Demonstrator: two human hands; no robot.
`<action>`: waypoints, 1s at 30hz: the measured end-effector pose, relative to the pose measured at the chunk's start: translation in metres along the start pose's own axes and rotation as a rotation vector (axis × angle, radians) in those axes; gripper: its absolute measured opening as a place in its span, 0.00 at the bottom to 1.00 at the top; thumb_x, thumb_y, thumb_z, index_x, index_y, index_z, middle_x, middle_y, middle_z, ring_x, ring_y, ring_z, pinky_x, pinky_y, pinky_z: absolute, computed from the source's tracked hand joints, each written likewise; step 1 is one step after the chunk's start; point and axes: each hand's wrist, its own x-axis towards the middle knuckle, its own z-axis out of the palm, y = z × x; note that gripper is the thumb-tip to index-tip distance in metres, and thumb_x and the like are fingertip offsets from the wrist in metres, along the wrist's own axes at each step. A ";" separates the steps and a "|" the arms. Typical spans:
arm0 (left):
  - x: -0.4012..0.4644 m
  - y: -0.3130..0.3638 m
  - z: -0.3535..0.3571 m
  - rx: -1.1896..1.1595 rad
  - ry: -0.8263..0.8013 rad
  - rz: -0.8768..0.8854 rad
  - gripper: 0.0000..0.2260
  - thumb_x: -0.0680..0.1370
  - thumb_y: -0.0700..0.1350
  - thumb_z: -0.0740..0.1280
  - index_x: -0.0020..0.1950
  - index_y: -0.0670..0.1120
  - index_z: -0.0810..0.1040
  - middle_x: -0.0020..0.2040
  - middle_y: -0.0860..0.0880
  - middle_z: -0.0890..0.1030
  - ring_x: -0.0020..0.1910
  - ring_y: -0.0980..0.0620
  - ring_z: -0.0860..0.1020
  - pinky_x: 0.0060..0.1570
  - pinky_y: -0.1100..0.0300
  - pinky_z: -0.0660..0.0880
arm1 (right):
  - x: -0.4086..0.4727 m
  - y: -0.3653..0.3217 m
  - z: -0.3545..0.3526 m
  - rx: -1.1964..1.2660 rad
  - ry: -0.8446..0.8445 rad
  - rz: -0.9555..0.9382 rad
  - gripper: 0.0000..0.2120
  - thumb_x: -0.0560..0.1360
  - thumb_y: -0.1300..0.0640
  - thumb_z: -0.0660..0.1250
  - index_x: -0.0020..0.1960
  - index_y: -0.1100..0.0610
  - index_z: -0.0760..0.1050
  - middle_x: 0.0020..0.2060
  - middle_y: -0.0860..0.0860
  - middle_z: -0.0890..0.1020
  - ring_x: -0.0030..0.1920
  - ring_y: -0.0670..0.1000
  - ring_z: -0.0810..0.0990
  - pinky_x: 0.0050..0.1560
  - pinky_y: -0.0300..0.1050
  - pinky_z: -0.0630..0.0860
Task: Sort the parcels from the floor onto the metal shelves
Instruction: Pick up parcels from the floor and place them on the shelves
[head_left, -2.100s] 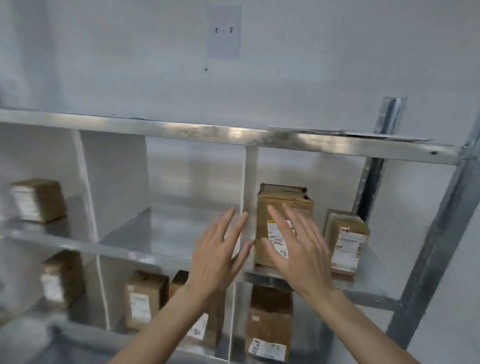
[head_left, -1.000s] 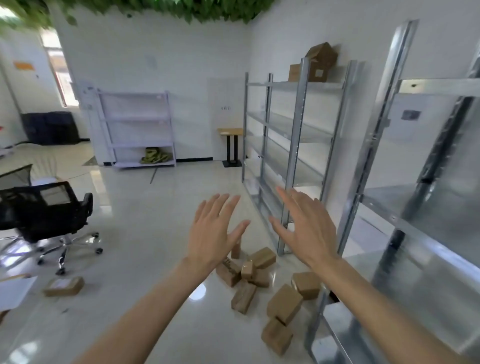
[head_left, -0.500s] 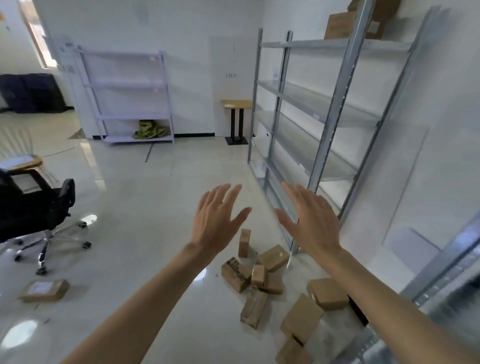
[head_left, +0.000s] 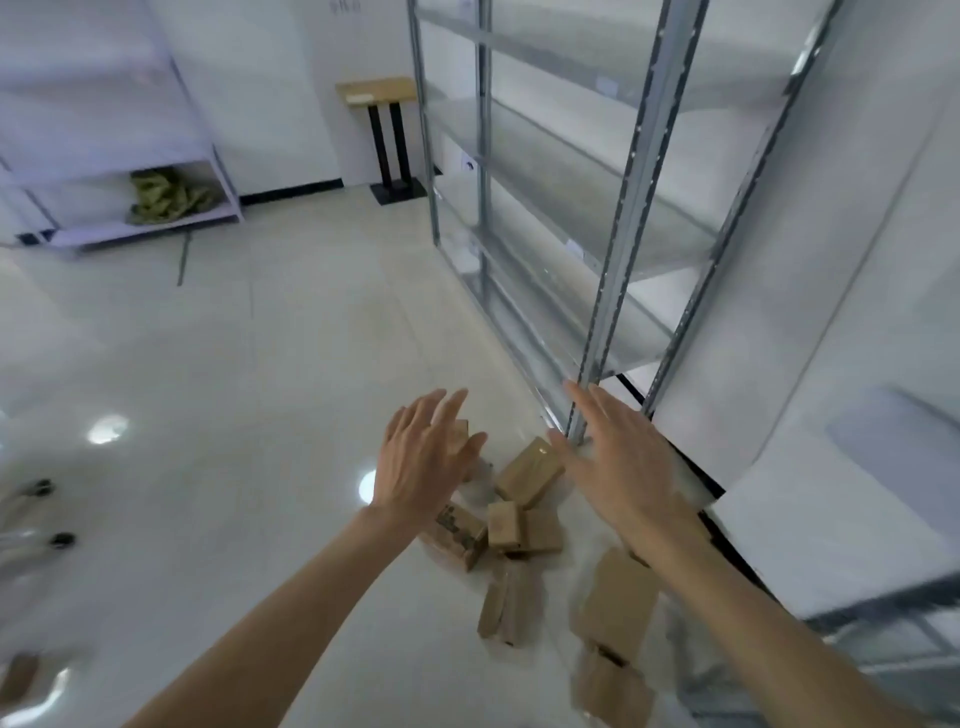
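Several brown cardboard parcels (head_left: 530, 470) lie in a loose pile on the glossy floor at the foot of the metal shelves (head_left: 618, 218). One small upright parcel (head_left: 503, 525) stands in the middle of the pile, and a larger flat one (head_left: 618, 603) lies nearer to me. My left hand (head_left: 423, 457) and my right hand (head_left: 618, 462) are stretched out above the pile, palms facing each other, fingers straight, holding nothing. My left hand hides part of a parcel behind it.
A white shelf unit (head_left: 104, 156) with a green bundle stands at the far left wall. A small wooden stand (head_left: 376, 93) on black legs is by the back wall. Chair castors (head_left: 39, 488) show at the left edge. Another parcel (head_left: 18, 675) lies at bottom left.
My view has swung away from the filled shelf, across the room and down to the floor pile. Both hands stay empty and spread, now nearer the parcels.
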 end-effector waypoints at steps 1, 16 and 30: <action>0.013 -0.008 0.028 -0.005 -0.032 -0.003 0.26 0.81 0.60 0.64 0.77 0.51 0.68 0.73 0.46 0.73 0.71 0.45 0.72 0.72 0.47 0.68 | 0.010 0.014 0.026 0.006 -0.023 0.024 0.31 0.82 0.34 0.57 0.81 0.45 0.60 0.77 0.51 0.70 0.75 0.55 0.71 0.75 0.54 0.66; 0.002 -0.175 0.498 -0.112 -0.516 -0.022 0.25 0.81 0.59 0.63 0.76 0.52 0.67 0.73 0.49 0.72 0.72 0.45 0.70 0.71 0.45 0.68 | -0.051 0.173 0.512 0.072 -0.424 0.407 0.29 0.83 0.33 0.55 0.80 0.43 0.63 0.74 0.49 0.74 0.72 0.52 0.73 0.69 0.50 0.71; -0.129 -0.304 0.825 -0.089 -0.733 0.006 0.26 0.78 0.56 0.69 0.75 0.53 0.68 0.69 0.48 0.74 0.65 0.44 0.76 0.62 0.48 0.74 | -0.140 0.252 0.839 0.134 -0.514 0.674 0.31 0.79 0.36 0.63 0.80 0.40 0.59 0.72 0.46 0.74 0.67 0.52 0.77 0.66 0.51 0.74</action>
